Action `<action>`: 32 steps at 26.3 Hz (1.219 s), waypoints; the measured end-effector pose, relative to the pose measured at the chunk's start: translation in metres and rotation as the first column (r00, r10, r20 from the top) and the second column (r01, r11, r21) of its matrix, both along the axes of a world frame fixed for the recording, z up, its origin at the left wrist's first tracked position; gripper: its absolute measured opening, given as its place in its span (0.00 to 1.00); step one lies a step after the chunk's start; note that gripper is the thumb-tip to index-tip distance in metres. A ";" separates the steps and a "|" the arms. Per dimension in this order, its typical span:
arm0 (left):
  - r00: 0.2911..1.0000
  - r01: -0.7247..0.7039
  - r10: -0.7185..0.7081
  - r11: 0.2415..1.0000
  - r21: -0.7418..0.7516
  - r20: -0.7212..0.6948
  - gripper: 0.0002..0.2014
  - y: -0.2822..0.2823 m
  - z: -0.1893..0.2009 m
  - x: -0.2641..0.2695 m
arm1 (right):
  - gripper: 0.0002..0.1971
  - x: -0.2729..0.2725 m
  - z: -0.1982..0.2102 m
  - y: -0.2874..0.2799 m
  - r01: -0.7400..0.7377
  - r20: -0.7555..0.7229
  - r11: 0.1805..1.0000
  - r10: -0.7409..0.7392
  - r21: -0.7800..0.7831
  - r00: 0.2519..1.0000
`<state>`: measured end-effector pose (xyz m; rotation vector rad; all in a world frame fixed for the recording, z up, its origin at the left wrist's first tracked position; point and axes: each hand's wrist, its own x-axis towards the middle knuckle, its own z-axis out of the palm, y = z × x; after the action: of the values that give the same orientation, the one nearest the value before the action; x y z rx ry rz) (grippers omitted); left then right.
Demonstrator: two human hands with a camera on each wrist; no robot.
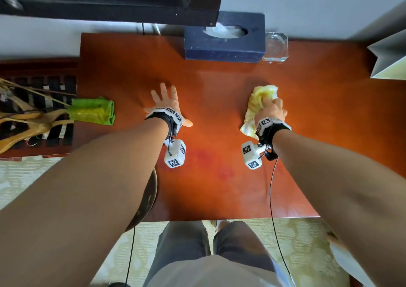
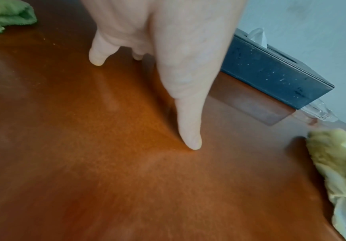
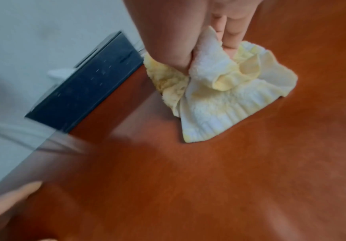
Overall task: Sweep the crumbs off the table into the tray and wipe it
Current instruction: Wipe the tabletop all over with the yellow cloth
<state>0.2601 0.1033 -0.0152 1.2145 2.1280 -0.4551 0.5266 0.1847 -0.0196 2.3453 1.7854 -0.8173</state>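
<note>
At nine o'clock a folded green cloth (image 1: 93, 111) is seen on the worktop (image 1: 208, 78) edge. Toward the centre, the left hand (image 1: 165, 104) is laid flat, fingers (image 2: 188, 130) spread wide. At three o'clock, a crumpled yellow cloth (image 1: 260, 102) is gripped by the right hand (image 1: 271, 111), fingers (image 3: 231, 24) curled around it, pressed onto the worktop; a dark tissue box (image 1: 224, 38) is placed at twelve o'clock.

A dark blue tissue box (image 1: 225, 45) stands beside a clear glass ashtray (image 1: 276, 47).

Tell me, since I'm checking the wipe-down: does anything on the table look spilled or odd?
Nothing spilled. A few tiny crumbs remain near the green cloth at the table's left edge; the right hand grips the yellow cloth far from them.
</note>
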 end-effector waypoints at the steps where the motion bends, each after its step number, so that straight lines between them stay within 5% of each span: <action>1: 1.000 0.006 -0.006 1.000 -0.009 0.001 0.67 0.000 -0.002 -0.002 | 0.29 -0.013 -0.001 0.002 -0.037 -0.023 0.999 0.037 -0.006 0.999; 5: 1.000 0.018 -0.018 1.000 -0.012 0.015 0.67 -0.001 0.001 -0.003 | 0.25 -0.080 -0.005 -0.006 -0.451 -0.052 0.892 0.453 0.037 0.890; 8: 0.999 -0.006 0.008 0.999 -0.037 0.044 0.69 0.002 0.001 -0.008 | 0.17 -0.138 -0.005 -0.023 -0.616 -0.095 0.786 0.618 0.059 0.780; 11: 0.998 -0.021 0.025 0.998 -0.067 0.064 0.71 0.005 0.002 -0.007 | 0.20 -0.162 -0.002 -0.021 -0.726 -0.074 0.684 0.730 0.077 0.680; 14: 0.998 -0.009 0.013 0.998 -0.059 0.060 0.72 0.005 0.002 -0.006 | 0.20 -0.150 0.002 -0.003 -0.632 -0.112 0.767 0.641 0.108 0.759; 16: 0.999 -0.003 0.005 0.999 -0.055 0.047 0.71 0.003 0.003 -0.006 | 0.17 -0.137 0.005 0.013 -0.392 -0.195 0.915 0.404 0.097 0.894; 18: 0.999 0.009 -0.007 0.999 -0.053 0.040 0.70 0.002 0.004 -0.004 | 0.16 -0.117 0.005 0.028 -0.177 -0.186 0.978 0.195 0.109 0.963; 25: 0.999 0.014 -0.011 0.999 -0.046 0.045 0.70 0.003 0.003 -0.005 | 0.24 -0.034 0.009 0.057 0.087 0.163 0.996 -0.091 0.031 0.982; 28: 0.999 0.013 -0.011 0.999 -0.044 0.040 0.70 0.003 0.002 -0.005 | 0.25 -0.056 0.011 0.053 0.048 0.172 0.999 -0.049 0.009 0.984; 32: 0.999 0.007 -0.004 0.998 -0.060 0.050 0.70 0.005 0.004 -0.005 | 0.25 -0.111 0.012 0.042 -0.210 0.105 0.978 0.208 0.004 0.972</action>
<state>0.2550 0.1079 -0.0115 1.1866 2.0544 -0.4830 0.4159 0.2263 -0.0079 2.1169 1.9575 -0.6426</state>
